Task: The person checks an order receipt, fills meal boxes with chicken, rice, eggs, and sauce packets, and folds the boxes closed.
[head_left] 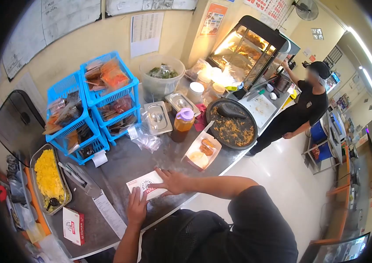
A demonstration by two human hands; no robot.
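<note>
A white and red printed food box point(138, 181) lies closed on the dark counter in front of me. My right hand point(171, 182) rests on its right end, fingers spread over the lid. At the near left edge of the box, my left hand point(137, 209) touches it with fingers stretched out. Further right stands an open food box point(200, 161) with fried pieces and a pale rounded portion inside. Behind it sits a large black stone mortar point(249, 115) holding a crumbly reddish mix, its pestle point(229, 109) lying across it.
Blue baskets point(69, 127) of sachets stand at the back left. Nearby are a glass dish of yellow food point(48, 175), a receipt point(109, 215), another closed box point(73, 225), a sauce bottle point(182, 125) and steel containers point(157, 118). A co-worker point(304, 101) stands beside the lit food warmer point(247, 50).
</note>
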